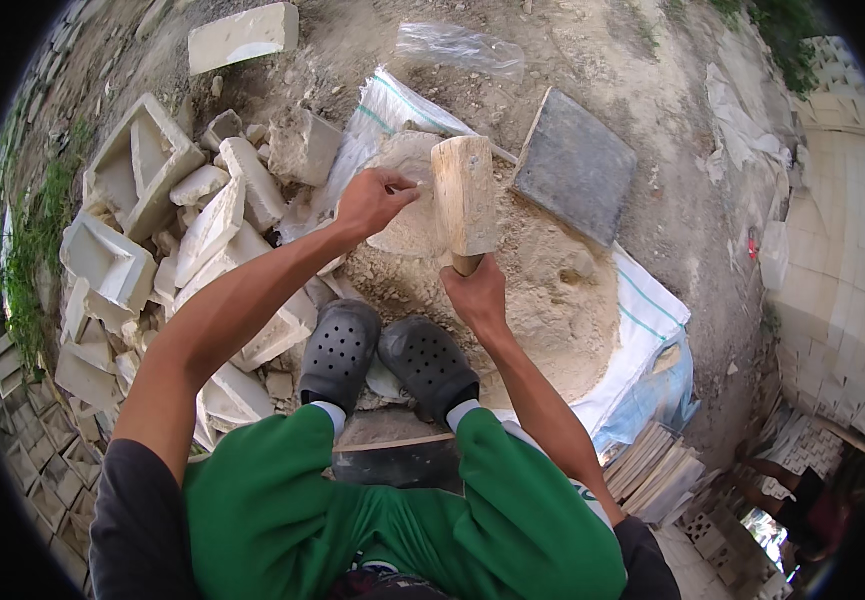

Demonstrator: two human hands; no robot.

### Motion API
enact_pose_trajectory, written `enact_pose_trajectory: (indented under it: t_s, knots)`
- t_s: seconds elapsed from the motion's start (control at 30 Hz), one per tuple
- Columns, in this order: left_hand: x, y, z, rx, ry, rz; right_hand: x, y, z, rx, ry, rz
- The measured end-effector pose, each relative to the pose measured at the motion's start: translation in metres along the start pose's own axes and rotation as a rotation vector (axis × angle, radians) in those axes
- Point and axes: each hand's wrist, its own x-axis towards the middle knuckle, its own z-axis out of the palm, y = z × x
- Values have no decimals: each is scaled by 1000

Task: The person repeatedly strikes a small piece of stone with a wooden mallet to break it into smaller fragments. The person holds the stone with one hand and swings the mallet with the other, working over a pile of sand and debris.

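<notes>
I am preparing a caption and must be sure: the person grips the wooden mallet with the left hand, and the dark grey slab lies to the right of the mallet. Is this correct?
One thing is wrong: the head view shows the person gripping the wooden mallet with the right hand. The dark grey slab does lie to the right of it.
</notes>
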Motion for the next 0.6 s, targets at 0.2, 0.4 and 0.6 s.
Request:
enact_pose_trajectory:
  t_s: [0.2, 0.4, 0.6]
  knots:
    - [0, -6, 0, 111, 18, 176, -8, 15, -12, 202, -175, 258]
    - [-7, -6, -12, 260, -58, 389, -14, 20, -6, 195, -121, 119]
    - [-22, -7, -19, 245, -114, 385, -11, 22, -6, 205, -166, 177]
